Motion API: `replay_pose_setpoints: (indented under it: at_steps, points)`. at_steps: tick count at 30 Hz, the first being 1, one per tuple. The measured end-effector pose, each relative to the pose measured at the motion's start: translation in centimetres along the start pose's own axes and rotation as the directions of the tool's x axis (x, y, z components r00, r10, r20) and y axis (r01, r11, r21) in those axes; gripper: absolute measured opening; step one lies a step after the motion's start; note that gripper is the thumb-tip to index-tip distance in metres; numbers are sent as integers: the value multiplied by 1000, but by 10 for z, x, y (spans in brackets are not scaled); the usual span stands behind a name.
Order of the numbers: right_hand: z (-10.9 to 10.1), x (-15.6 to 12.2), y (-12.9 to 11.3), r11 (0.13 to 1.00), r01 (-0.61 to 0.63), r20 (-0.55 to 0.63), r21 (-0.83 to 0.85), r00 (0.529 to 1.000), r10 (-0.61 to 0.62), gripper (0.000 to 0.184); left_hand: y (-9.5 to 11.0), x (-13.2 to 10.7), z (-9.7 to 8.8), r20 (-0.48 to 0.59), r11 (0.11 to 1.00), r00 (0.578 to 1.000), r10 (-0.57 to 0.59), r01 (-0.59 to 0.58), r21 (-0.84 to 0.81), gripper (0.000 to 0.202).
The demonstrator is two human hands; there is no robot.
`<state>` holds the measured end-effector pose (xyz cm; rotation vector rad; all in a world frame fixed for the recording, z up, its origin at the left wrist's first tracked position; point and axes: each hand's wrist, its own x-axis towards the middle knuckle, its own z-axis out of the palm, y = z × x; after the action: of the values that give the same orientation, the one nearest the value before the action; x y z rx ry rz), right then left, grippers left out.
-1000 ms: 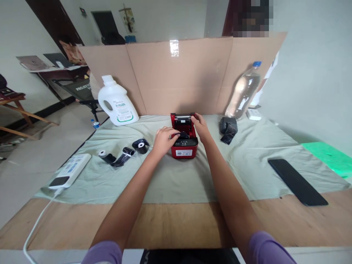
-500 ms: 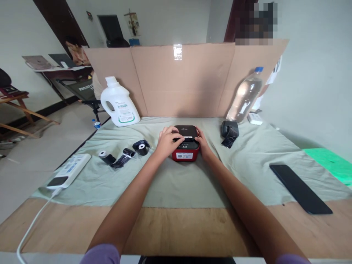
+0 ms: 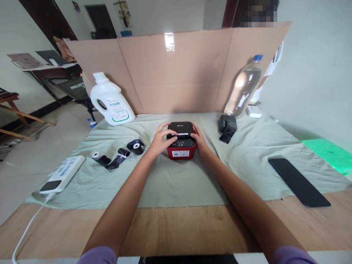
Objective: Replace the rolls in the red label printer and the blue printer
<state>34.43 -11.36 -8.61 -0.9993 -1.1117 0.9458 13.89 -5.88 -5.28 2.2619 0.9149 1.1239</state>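
Note:
A small red-and-black label printer (image 3: 181, 143) stands on the green cloth in front of me, with its black lid on top and a white label on its red front. A thin white strip runs along the lid's front edge. My left hand (image 3: 162, 138) grips the printer's left side, its fingers reaching over the lid near that strip. On the right side, my right hand (image 3: 200, 140) is wrapped around the printer, thumb by the lid's front corner. Parts of both hands' fingertips are hidden behind the printer.
Left of the printer lie several black ribbon rolls (image 3: 118, 158) and a white power bank (image 3: 63, 174) with a cable. A white jug (image 3: 111, 101), a water bottle (image 3: 243, 88) and a black roll (image 3: 227, 126) stand before a cardboard panel (image 3: 176, 73). A phone (image 3: 299, 183) lies right.
The head view has tilted and shifted slightly, so the scene sits a little further left. My left fingers have spread a little over the lid; both hands stay on the printer.

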Motion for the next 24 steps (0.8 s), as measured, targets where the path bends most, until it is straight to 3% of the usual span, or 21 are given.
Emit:
replay_pose_setpoints:
  at_steps: [9, 16, 18, 20, 24]
  points:
    - [3, -5, -3, 1000, 22, -11, 4, 1000, -22, 67, 23, 1, -6, 7, 980, 996, 94, -94, 177, 8]
    - [4, -7, -4, 1000, 21, -2, -3, 1000, -21, 68, 23, 0, -11, 75, 985, 992, 104, -113, 129, 10]
    - [3, -7, -4, 1000, 15, 1, 7, 1000, -15, 68, 14, 2, -10, 34, 1000, 999, 25, -25, 5, 16]
    - [3, -7, -3, 1000, 7, 6, 11, 1000, -7, 68, 2, 3, -6, 8, 968, 989, -149, 148, -202, 37]
    - [3, -7, -3, 1000, -5, -3, 10, 1000, 5, 67, -15, 0, 8, 182, 701, 870, -458, 480, -527, 68]
